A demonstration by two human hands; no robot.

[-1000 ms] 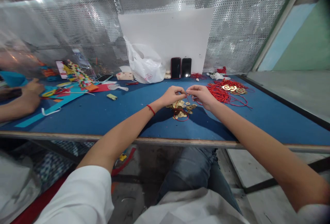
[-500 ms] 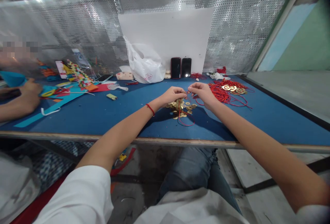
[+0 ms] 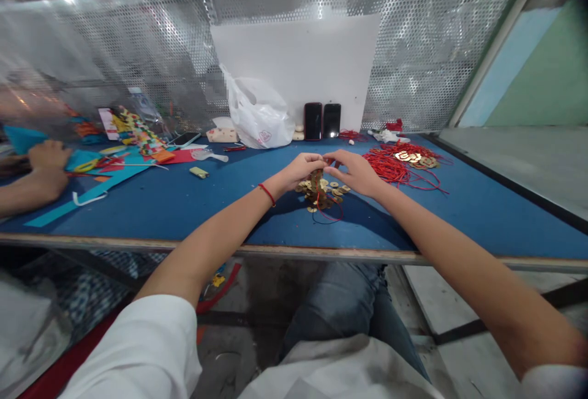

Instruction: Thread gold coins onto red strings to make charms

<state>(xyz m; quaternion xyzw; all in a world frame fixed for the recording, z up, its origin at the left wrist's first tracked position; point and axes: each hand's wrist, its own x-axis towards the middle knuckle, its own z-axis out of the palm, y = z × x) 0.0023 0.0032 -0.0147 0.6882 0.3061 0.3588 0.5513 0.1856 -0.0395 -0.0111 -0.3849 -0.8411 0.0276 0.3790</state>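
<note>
My left hand (image 3: 302, 170), with a red bracelet (image 3: 267, 193) at the wrist, is closed on a strand of brass coins (image 3: 315, 183) that hangs from its fingertips. A thin red cord (image 3: 339, 214) trails from the strand in a loop onto the blue table. My right hand (image 3: 354, 172) meets the left fingertips at the strand's top, thumb and fingers drawn together. What the right fingers pinch there is hidden. Under both hands lie loose brass coins (image 3: 337, 192) in a small heap.
Right of my hands lies a tangle of red cords (image 3: 390, 165) with coin bunches (image 3: 408, 156). Two phones (image 3: 313, 121) and a white plastic bag (image 3: 261, 114) stand at the back. Coloured paper strips (image 3: 110, 184) and a co-worker's hand (image 3: 49, 157) are at left.
My right hand has moved left, from a little apart to touching my left fingertips. The cord loop has shifted slightly. The co-worker's hand has moved a little left.
</note>
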